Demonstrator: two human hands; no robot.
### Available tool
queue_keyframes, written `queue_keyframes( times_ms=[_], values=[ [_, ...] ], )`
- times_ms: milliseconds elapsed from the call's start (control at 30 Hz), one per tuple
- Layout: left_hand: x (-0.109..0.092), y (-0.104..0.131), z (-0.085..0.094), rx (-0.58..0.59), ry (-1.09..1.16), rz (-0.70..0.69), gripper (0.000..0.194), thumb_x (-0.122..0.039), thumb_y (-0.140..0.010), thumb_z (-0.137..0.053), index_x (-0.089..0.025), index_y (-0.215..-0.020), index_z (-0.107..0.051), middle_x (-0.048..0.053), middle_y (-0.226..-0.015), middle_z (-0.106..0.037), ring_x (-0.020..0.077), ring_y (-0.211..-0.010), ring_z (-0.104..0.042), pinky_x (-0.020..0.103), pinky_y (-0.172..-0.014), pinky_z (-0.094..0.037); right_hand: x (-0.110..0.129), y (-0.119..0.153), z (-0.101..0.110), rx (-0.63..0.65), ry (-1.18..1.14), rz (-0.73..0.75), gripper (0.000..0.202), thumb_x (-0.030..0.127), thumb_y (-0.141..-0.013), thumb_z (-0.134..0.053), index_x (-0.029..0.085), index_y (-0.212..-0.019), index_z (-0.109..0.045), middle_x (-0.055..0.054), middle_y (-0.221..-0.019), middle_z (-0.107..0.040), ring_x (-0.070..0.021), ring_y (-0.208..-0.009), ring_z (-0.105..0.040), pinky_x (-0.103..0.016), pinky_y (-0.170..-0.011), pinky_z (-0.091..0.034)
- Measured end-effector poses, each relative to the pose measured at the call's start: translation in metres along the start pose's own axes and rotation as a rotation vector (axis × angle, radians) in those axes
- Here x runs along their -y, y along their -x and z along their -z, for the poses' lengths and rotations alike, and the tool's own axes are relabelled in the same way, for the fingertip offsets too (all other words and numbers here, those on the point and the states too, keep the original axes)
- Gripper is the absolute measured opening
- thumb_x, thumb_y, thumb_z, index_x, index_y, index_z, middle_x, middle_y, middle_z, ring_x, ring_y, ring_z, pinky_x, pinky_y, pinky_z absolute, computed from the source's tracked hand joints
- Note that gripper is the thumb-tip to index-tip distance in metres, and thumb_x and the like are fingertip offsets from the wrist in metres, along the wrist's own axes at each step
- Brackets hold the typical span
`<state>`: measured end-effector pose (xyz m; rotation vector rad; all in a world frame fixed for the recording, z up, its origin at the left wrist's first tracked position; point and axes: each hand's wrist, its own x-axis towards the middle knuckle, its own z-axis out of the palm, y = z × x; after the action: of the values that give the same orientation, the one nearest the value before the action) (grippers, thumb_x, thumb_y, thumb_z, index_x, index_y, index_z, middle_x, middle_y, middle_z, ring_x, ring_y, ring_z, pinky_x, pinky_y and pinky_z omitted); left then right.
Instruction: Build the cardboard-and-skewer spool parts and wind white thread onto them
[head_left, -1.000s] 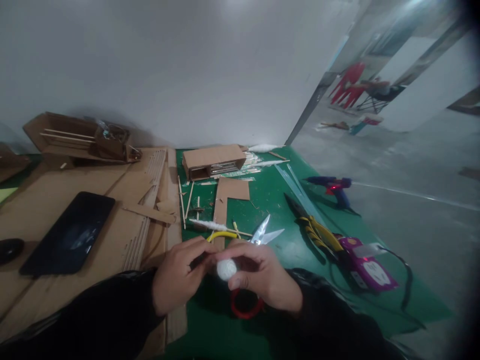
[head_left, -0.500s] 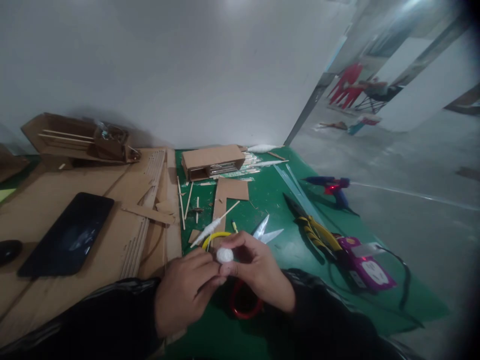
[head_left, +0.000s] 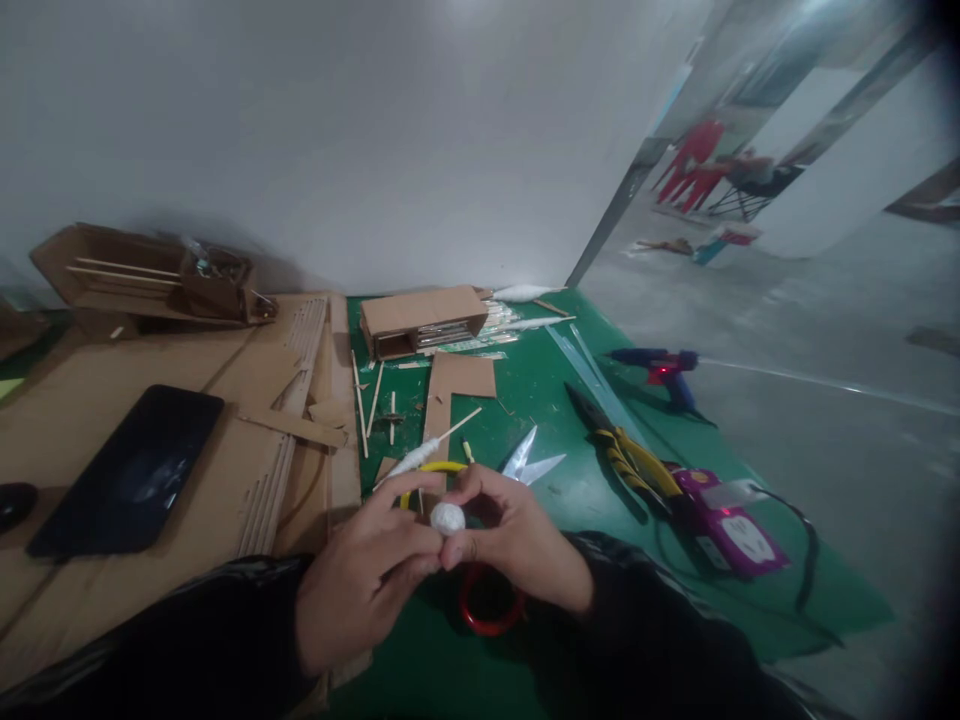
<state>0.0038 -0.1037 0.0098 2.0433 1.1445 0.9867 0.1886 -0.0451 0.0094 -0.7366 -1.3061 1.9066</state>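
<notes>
A small round white piece [head_left: 448, 518] is between the fingertips of both hands, low in the middle. My left hand [head_left: 375, 560] pinches it from the left, with its upper fingers slightly raised. My right hand [head_left: 517, 530] grips it from the right with thumb and fingers. Behind my left hand lies a stick wrapped in white thread [head_left: 418, 455], beside a yellow ring [head_left: 442, 467]. Scissors with open blades [head_left: 529, 458] point away beyond my right hand, and a red ring-shaped handle [head_left: 491, 628] shows below it.
Pliers [head_left: 626, 450], a purple power socket [head_left: 739, 530] and a glue gun [head_left: 664, 370] lie at right. A cardboard box [head_left: 424, 315] and thin sticks are behind. At left are a tablet [head_left: 131, 470], cardboard sheets [head_left: 217, 360] and a cardboard construction [head_left: 127, 270].
The upper fingers of my left hand have lifted and spread a little. The white piece stays between both hands, slightly lower. The view has shifted slightly.
</notes>
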Motion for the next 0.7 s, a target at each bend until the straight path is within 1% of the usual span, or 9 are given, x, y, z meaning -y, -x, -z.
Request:
queue_keyframes(
  times_ms=[67, 133, 233, 333, 467, 533, 600, 700],
  values=[
    [-0.002, -0.001, 0.001, -0.003, 0.012, -0.016, 0.017, -0.016, -0.092, -0.050, -0.021, -0.091, -0.067, 0.010, -0.124, -0.060, 0.0221, -0.117, -0.056, 0.032, -0.092, -0.049, -0.003, 0.000, 0.000, 0.006, -0.039, -0.033, 0.038, 0.016, -0.058, -0.088, 0.019, -0.075, -0.054, 0.005, -0.075, -0.062, -0.0109, -0.069, -0.055, -0.024, -0.065, -0.043],
    [-0.003, -0.003, 0.003, -0.013, 0.015, -0.025, 0.016, -0.015, -0.092, -0.051, -0.021, -0.092, -0.066, 0.010, -0.125, -0.063, 0.0203, -0.115, -0.059, 0.032, -0.095, -0.048, -0.005, 0.001, 0.001, 0.015, -0.070, -0.053, 0.037, 0.018, -0.060, -0.087, 0.020, -0.077, -0.054, 0.006, -0.072, -0.060, -0.0097, -0.065, -0.054, -0.023, -0.062, -0.042],
    [-0.003, -0.005, 0.005, -0.033, 0.008, -0.021, 0.015, -0.015, -0.092, -0.052, -0.021, -0.093, -0.066, 0.010, -0.123, -0.066, 0.0191, -0.113, -0.061, 0.032, -0.096, -0.049, -0.002, 0.002, 0.003, 0.042, -0.076, -0.064, 0.032, 0.027, -0.069, -0.083, 0.019, -0.082, -0.055, 0.005, -0.075, -0.060, -0.0085, -0.065, -0.054, -0.021, -0.060, -0.042],
    [-0.002, -0.005, 0.005, -0.036, 0.001, -0.026, 0.014, -0.013, -0.091, -0.053, -0.020, -0.091, -0.065, 0.009, -0.124, -0.066, 0.0182, -0.114, -0.061, 0.031, -0.096, -0.048, 0.004, 0.002, 0.007, 0.087, -0.062, -0.136, 0.027, 0.034, -0.078, -0.076, 0.017, -0.087, -0.056, 0.003, -0.073, -0.060, -0.0076, -0.062, -0.055, -0.020, -0.059, -0.043],
    [-0.002, -0.003, 0.005, 0.002, 0.004, -0.043, 0.015, -0.012, -0.091, -0.053, -0.021, -0.092, -0.064, 0.008, -0.121, -0.067, 0.0170, -0.112, -0.062, 0.029, -0.094, -0.048, 0.007, 0.000, 0.013, 0.177, -0.051, -0.251, 0.030, 0.035, -0.078, -0.075, 0.015, -0.092, -0.059, 0.003, -0.072, -0.061, -0.0069, -0.060, -0.057, -0.020, -0.058, -0.047],
    [-0.003, -0.003, 0.004, 0.018, 0.009, -0.038, 0.015, -0.012, -0.091, -0.052, -0.020, -0.092, -0.065, 0.009, -0.118, -0.068, 0.0180, -0.111, -0.062, 0.030, -0.094, -0.048, 0.006, -0.001, 0.015, 0.203, -0.035, -0.260, 0.029, 0.035, -0.078, -0.075, 0.014, -0.093, -0.061, 0.003, -0.070, -0.061, -0.0069, -0.059, -0.058, -0.019, -0.058, -0.048],
    [-0.004, -0.002, 0.003, 0.021, 0.012, -0.021, 0.016, -0.014, -0.091, -0.052, -0.020, -0.090, -0.066, 0.009, -0.120, -0.064, 0.0189, -0.103, -0.063, 0.032, -0.090, -0.050, 0.005, -0.002, 0.015, 0.184, -0.032, -0.221, 0.026, 0.034, -0.079, -0.075, 0.014, -0.091, -0.062, 0.003, -0.068, -0.061, -0.0070, -0.058, -0.059, -0.019, -0.058, -0.049],
    [-0.005, -0.002, 0.001, 0.018, 0.015, 0.013, 0.018, -0.017, -0.091, -0.052, -0.019, -0.085, -0.068, 0.011, -0.128, -0.052, 0.0158, -0.083, -0.062, 0.033, -0.078, -0.052, 0.002, -0.001, 0.012, 0.120, -0.054, -0.154, 0.026, 0.033, -0.080, -0.074, 0.015, -0.093, -0.061, 0.003, -0.068, -0.064, -0.0082, -0.058, -0.060, -0.020, -0.057, -0.049]
  ],
)
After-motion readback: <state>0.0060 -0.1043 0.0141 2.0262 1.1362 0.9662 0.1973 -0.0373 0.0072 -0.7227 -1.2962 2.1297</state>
